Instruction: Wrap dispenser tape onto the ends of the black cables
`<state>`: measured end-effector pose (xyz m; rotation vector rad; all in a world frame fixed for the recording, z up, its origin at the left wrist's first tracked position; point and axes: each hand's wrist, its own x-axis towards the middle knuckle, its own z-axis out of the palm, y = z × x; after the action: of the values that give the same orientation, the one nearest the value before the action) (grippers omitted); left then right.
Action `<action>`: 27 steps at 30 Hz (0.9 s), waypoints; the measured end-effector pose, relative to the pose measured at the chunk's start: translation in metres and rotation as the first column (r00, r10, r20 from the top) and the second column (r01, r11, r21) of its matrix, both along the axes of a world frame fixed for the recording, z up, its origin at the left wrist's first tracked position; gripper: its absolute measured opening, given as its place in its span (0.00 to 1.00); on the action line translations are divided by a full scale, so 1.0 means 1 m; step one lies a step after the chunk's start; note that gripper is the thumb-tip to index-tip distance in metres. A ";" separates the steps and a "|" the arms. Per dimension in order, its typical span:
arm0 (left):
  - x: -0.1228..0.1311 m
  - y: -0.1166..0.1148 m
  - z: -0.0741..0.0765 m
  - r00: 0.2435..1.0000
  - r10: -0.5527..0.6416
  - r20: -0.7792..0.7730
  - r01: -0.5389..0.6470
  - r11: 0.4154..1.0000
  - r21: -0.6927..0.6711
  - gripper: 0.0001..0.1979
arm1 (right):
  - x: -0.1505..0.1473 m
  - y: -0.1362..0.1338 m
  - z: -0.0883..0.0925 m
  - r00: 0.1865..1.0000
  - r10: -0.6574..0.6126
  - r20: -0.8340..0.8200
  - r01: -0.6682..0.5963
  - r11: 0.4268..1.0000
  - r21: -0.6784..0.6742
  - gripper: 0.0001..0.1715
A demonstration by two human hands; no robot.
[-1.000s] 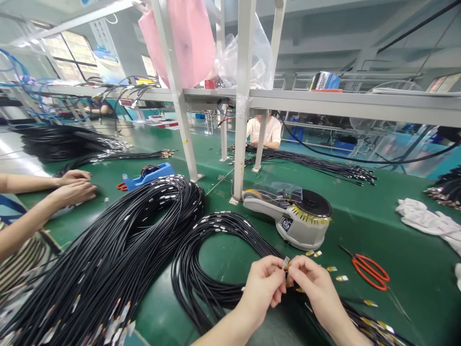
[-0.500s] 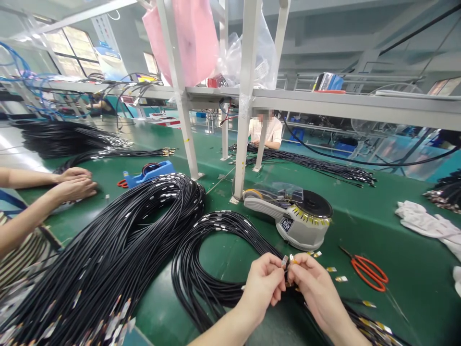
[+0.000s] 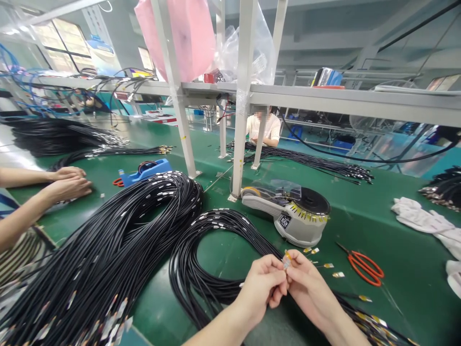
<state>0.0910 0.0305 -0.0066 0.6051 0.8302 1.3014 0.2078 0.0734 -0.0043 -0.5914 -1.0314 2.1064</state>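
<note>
My left hand [image 3: 262, 284] and my right hand [image 3: 310, 287] meet at the front of the bench, fingertips almost touching. Both are closed in a pinch on a cable end [image 3: 287, 260], a small silvery tip with amber tape; the fingers cover much of it. Just behind them curves a loop of black cables [image 3: 225, 220] with white labels. Beyond my right hand, small yellow-and-white tape pieces or tabs [image 3: 338, 275] lie on the green surface. More cable ends with yellow tips [image 3: 378, 321] spread out at the lower right.
A round tape dispenser [image 3: 302, 226] stands behind my hands, with red-handled scissors [image 3: 365, 268] to its right. A larger cable bundle [image 3: 118, 240] covers the left. Another person's hands [image 3: 68, 185] rest beyond it. White gloves [image 3: 421, 218] lie right; a shelf post [image 3: 239, 144] rises ahead.
My fingertips have drawn closer together around the cable end, and the amber-taped tip now points upward between them. The camera view has shifted slightly.
</note>
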 end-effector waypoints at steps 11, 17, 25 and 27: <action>0.001 -0.002 0.005 1.000 -0.006 0.018 0.006 1.000 0.013 0.07 | -0.001 -0.004 0.003 0.995 -0.091 0.043 0.092 0.996 -0.018 0.19; 0.001 -0.001 0.004 0.980 0.117 -0.159 -0.115 0.993 0.023 0.05 | 0.007 -0.002 0.007 0.931 -0.266 0.249 0.179 0.930 0.322 0.09; 0.003 -0.002 0.006 0.926 0.149 -0.348 -0.142 0.989 0.045 0.06 | 0.005 -0.003 0.003 0.838 -0.361 0.408 0.087 0.828 0.554 0.13; 0.003 -0.002 0.006 0.913 0.155 -0.377 -0.141 0.988 0.063 0.06 | 0.005 -0.003 0.003 0.828 -0.372 0.420 0.079 0.818 0.569 0.14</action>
<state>0.0941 0.0287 -0.0004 0.8531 1.1943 1.3572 0.2127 0.0704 -0.0010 -0.9656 -1.6731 1.3572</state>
